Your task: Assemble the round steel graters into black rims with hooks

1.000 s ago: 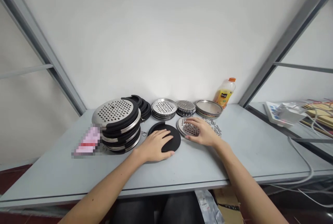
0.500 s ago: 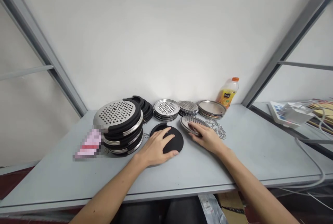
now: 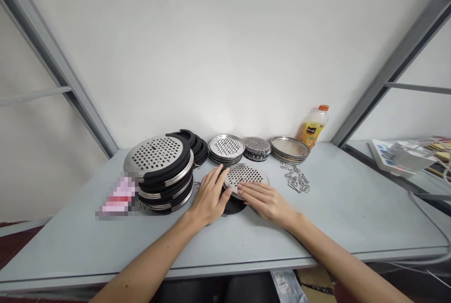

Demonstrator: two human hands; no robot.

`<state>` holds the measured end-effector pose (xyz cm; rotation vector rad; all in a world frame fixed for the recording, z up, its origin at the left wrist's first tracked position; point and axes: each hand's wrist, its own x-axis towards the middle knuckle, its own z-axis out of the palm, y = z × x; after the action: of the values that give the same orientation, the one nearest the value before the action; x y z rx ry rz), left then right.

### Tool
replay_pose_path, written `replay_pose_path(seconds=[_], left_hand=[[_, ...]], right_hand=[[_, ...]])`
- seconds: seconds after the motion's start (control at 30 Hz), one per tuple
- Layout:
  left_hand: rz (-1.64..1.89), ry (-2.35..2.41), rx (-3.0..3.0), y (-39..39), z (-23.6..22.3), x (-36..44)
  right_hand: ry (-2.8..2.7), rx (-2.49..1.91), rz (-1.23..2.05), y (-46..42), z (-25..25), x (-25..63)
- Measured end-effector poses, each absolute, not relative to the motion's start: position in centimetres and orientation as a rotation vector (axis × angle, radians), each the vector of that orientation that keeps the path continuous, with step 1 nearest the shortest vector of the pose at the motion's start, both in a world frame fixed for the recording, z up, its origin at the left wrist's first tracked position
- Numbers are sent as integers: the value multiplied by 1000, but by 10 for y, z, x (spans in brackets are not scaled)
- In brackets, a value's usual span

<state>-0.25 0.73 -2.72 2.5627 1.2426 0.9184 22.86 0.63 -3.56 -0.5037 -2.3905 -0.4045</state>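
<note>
A round silver metal plate with rows of square holes (image 3: 248, 176), which looks like a grater disc, lies tilted over a flat black disc (image 3: 234, 206). My right hand (image 3: 271, 203) grips the metal plate at its near right side, fingers together on top and thumb at the rim. My left hand (image 3: 208, 199) holds the left side of the black disc, its fingers stretched along the edge and its thumb by the plate's rim. Most of the black disc is hidden under the plate and my left hand.
At left stands a tall stack of black-rimmed perforated discs (image 3: 158, 157). Behind are black rings (image 3: 199, 148), grater discs (image 3: 227, 147), smaller perforated discs (image 3: 256, 145) and metal rings (image 3: 291, 147). Small metal clips (image 3: 298, 181) lie at right, near an orange-capped bottle (image 3: 313, 127).
My right hand has brought the perforated metal plate leftward from beside the clips onto the black disc. My left hand has shifted from the black disc's top to its left edge.
</note>
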Motion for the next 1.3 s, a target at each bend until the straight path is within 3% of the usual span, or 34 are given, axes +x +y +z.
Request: replay_pose_path(seconds=[0.13,0.3,0.5,0.7,1.1,1.3], left_hand=[[800,1257,2613,7,-20,-3],[671,1203,2642,2,-11,-11],[465,1188,2597,3,-12,-23],[517,1111,2430,3,-4,-33],[674,1106,2409,8,-27,-26],[675,1025,2434,9,-24,-25]], right_hand=[[-2496,-482,-337,5,-37,228],[-2442,-568,-16,1,-28,229],[-1942,-1056,109,19,-32,244],[-2143,-1080,467,25,-31,257],[-2254,-1096,311,19,-31,240],[-2277,-960,422,18,-30,242]])
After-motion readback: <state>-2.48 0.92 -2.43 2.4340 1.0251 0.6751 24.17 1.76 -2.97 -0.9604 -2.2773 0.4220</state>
